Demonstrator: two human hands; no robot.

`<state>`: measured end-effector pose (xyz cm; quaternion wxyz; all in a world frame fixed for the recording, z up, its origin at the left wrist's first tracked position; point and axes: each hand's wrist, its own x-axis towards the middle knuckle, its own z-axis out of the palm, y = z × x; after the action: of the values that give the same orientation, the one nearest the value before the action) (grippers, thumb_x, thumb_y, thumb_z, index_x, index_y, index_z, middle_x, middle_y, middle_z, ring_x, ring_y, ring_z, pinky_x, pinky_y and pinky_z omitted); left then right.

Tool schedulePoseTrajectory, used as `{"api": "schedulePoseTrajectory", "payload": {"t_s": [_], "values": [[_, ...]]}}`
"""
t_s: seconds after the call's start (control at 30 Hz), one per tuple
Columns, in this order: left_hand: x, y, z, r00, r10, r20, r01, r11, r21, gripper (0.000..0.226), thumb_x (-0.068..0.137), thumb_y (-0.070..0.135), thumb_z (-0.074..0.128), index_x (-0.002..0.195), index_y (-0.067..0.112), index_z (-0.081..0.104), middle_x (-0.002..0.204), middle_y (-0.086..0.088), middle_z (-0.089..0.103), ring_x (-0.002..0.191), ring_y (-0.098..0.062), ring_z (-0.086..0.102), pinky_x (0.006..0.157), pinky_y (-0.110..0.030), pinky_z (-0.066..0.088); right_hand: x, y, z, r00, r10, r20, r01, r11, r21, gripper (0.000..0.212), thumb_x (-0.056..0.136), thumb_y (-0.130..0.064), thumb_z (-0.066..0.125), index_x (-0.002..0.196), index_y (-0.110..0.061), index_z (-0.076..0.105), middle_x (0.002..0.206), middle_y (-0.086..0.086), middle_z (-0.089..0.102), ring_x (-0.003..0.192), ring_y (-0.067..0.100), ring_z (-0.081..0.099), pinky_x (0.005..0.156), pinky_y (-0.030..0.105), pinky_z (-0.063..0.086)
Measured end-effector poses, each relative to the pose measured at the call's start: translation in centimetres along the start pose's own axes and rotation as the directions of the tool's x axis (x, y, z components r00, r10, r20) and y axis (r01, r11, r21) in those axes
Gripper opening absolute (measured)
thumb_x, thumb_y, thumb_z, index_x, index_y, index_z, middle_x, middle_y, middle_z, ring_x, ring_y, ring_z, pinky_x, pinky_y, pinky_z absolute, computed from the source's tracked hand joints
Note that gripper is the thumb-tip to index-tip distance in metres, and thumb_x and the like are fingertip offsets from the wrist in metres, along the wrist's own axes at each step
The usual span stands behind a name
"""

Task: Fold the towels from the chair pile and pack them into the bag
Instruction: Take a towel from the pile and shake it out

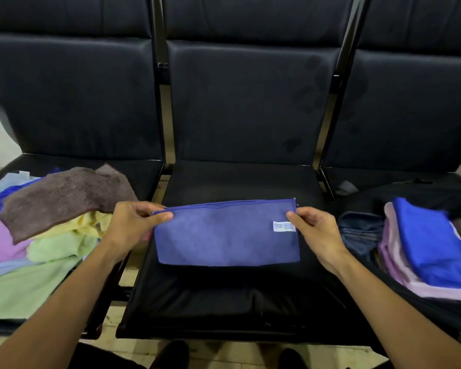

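Head view, looking down on a row of three dark seats. Purple towel (225,233) lies on the middle seat (237,296), already doubled: two hemmed edges run together along its far side, white label (284,226) facing up near the right end.

My left hand (133,225) pinches the far left corner, thumb on top, fingers tucked under. My right hand (316,231) pinches the far right corner just beside the label. Both hold the stacked layers, I judge so the edges stay matched and the cloth stays taut and flat for the next fold.

Unfolded pile (37,243) sits on the left seat: brown towel (64,198) on top, yellow, green, lilac and pale blue under it, loose and overlapping. Kept on that side as the supply.

Right seat holds the black bag (423,198), lying open, with folded towels in it: a bright blue one (434,241) on top of lilac ones (399,265). Some dark denim cloth (359,230) lies just beside them; I cannot tell whether it is inside the bag.

Middle seat serves as folding surface, between supply and bag. Judgement: fold half done, many towels left
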<state>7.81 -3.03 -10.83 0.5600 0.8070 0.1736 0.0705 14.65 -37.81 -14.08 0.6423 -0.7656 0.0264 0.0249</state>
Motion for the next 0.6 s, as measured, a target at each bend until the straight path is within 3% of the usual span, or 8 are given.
{"api": "schedulePoseTrajectory", "payload": {"t_s": [0.07, 0.13, 0.23, 0.5, 0.6], "values": [[-0.8, 0.7, 0.0, 1.000, 0.010, 0.000, -0.010, 1.000, 0.008, 0.010, 0.078, 0.010, 0.077, 0.087, 0.006, 0.075, 0.083, -0.011, 0.074, 0.081, -0.034, 0.070, 0.072, -0.052, 0.057, -0.8, -0.9, -0.6, 1.000, -0.008, -0.018, 0.008, 1.000, 0.025, 0.008, 0.091, -0.013, 0.070, 0.098, -0.016, 0.073, 0.090, -0.004, 0.077, 0.081, 0.008, 0.073, 0.066, 0.019, 0.056], [-1.5, 1.2, 0.0, 1.000, 0.020, 0.004, -0.020, 1.000, -0.003, 0.014, 0.077, 0.010, 0.077, 0.088, 0.003, 0.074, 0.080, -0.009, 0.073, 0.072, -0.022, 0.071, 0.059, -0.038, 0.059, -1.6, -1.7, -1.2, 0.999, -0.017, -0.052, 0.019, 0.999, 0.041, 0.010, 0.091, -0.013, 0.071, 0.098, -0.019, 0.073, 0.089, -0.006, 0.078, 0.081, 0.007, 0.074, 0.066, 0.019, 0.057], [-3.0, 2.0, 0.4, 0.999, 0.041, 0.005, -0.041, 0.998, -0.056, 0.014, 0.076, 0.008, 0.077, 0.087, 0.000, 0.073, 0.071, -0.007, 0.070, 0.052, -0.005, 0.064, 0.045, -0.015, 0.047, -2.7, -2.7, -2.0, 0.994, -0.031, -0.107, 0.042, 0.993, 0.108, 0.010, 0.091, -0.011, 0.071, 0.094, -0.020, 0.074, 0.088, -0.005, 0.078, 0.081, 0.008, 0.074, 0.068, 0.019, 0.057], [-6.9, 4.6, 0.4, 0.992, 0.104, -0.073, -0.116, 0.975, -0.190, 0.007, 0.081, 0.014, 0.074, 0.087, 0.012, 0.073, 0.077, 0.002, 0.073, 0.069, -0.009, 0.069, 0.056, -0.021, 0.050, -5.7, -4.9, -3.1, 0.971, -0.071, -0.230, 0.105, 0.985, 0.139, 0.017, 0.093, -0.025, 0.069, 0.103, -0.013, 0.075, 0.095, 0.001, 0.077, 0.090, 0.018, 0.073, 0.079, 0.033, 0.057], [-7.7, 5.2, 0.3, 0.987, 0.130, -0.096, -0.146, 0.970, -0.195, 0.006, 0.082, 0.014, 0.073, 0.088, 0.016, 0.071, 0.082, 0.004, 0.073, 0.076, -0.009, 0.068, 0.063, -0.024, 0.051, -6.8, -5.5, -3.4, 0.952, -0.131, -0.275, 0.159, 0.984, 0.083, 0.005, 0.096, -0.023, 0.065, 0.097, -0.022, 0.069, 0.091, -0.004, 0.075, 0.084, 0.011, 0.071, 0.072, 0.022, 0.055]]}}
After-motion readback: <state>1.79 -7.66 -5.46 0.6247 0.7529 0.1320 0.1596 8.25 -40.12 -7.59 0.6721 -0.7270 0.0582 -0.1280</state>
